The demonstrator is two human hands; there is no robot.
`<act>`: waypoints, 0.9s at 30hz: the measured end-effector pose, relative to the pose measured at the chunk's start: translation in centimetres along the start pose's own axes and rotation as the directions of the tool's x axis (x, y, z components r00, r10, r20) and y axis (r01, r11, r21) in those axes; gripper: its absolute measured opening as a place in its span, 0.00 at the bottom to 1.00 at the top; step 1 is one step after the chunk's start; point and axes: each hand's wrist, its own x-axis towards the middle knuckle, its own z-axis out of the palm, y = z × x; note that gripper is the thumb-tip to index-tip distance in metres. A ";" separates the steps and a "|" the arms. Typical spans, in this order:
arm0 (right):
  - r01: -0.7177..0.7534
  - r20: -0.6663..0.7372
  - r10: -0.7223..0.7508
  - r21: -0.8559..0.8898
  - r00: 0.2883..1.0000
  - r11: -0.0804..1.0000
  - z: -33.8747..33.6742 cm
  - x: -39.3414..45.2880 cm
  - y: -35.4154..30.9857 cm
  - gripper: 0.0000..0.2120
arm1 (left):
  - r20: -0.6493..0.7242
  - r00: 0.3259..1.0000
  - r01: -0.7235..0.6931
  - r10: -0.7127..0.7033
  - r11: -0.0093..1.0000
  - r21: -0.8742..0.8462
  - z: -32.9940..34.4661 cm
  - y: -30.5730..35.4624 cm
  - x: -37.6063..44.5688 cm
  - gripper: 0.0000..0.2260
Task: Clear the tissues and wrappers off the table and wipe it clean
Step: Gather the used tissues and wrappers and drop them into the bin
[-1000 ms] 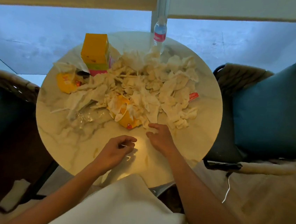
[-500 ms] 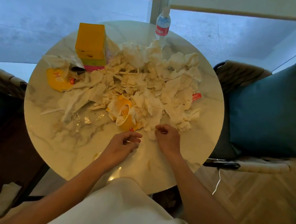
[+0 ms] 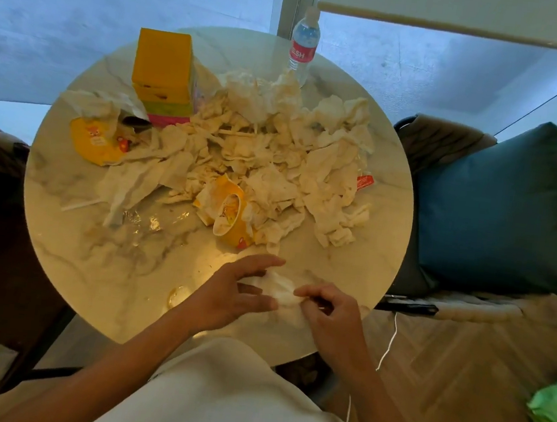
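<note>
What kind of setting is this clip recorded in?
Probably a lounge or living-room corner by a large window: a round marble-look table littered with crumpled white tissues, cushioned armchairs either side, one holding a teal cushion, and a herringbone wood floor.

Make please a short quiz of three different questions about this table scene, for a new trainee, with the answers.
1. True or false: the water bottle lies on its side.
2. What does the right hand pinch?
A. a white tissue
B. the yellow box
C. a spoon
3. Fill in: the tissue pile lies on the round ___ table.

Key:
1. False, it stands upright at the far edge.
2. A. The left hand touches the same tissue with straight fingers.
3. Marble.
</note>
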 end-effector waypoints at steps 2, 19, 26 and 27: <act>0.017 0.062 -0.019 0.030 0.998 0.999 0.9 0.2 -0.3 0.16 | 0.068 0.998 0.020 -0.017 0.999 -0.039 0.2 -0.1 -0.2 0.22; 0.109 0.128 -0.030 -0.676 0.991 0.729 4.3 13.2 0.9 0.20 | -0.391 0.911 0.069 -0.135 0.981 -0.179 -2.6 -1.1 -0.5 0.05; 0.047 -0.091 -0.106 -0.498 0.990 0.866 2.2 11.1 1.6 0.11 | -0.377 0.904 0.143 -0.202 0.974 -0.178 -0.8 -0.4 -1.4 0.07; 0.052 -0.122 -0.120 -0.452 0.985 0.891 1.5 10.1 1.7 0.11 | -0.355 0.912 0.149 -0.204 0.973 -0.178 -0.2 -0.2 -1.5 0.08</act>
